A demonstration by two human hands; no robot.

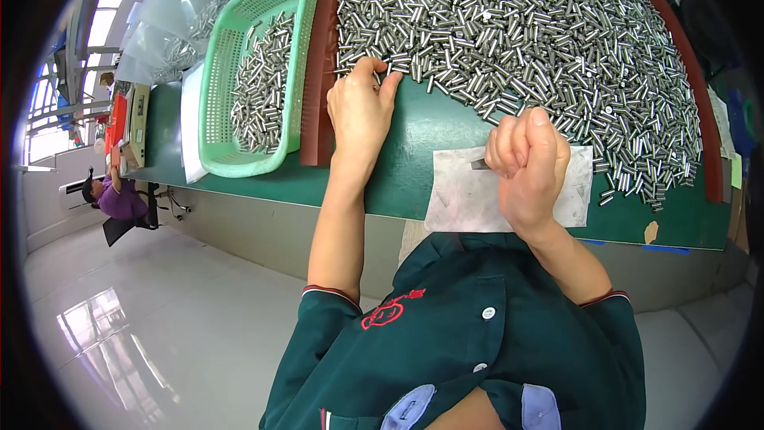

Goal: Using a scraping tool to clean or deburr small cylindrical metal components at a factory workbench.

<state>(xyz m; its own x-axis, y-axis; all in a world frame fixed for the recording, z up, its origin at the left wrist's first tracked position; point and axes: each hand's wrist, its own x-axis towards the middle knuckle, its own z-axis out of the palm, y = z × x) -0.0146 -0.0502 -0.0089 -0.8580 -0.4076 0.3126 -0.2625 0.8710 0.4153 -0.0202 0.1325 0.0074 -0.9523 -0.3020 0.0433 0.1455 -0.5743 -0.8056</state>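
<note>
My left hand (pixel 362 107) is at the near left edge of a wide heap of short shiny metal pins (pixel 509 32). Its thumb and forefinger close around pins at the heap's edge, partly hidden by the fingers. Over a smudged white cloth (pixel 458 199), my right hand (pixel 529 159) is curled into a fist with the thumb on top. A small grey piece (pixel 479 165) shows beside its curled fingers; what the fist holds is mostly hidden.
A green plastic basket (pixel 213 111) partly filled with pins stands at the left. Red-brown rails (pixel 320 72) border the heap on the green table (pixel 422 119). Clear bags of pins (pixel 171 28) lie farther left. Another person in purple (pixel 127 203) sits in the left background.
</note>
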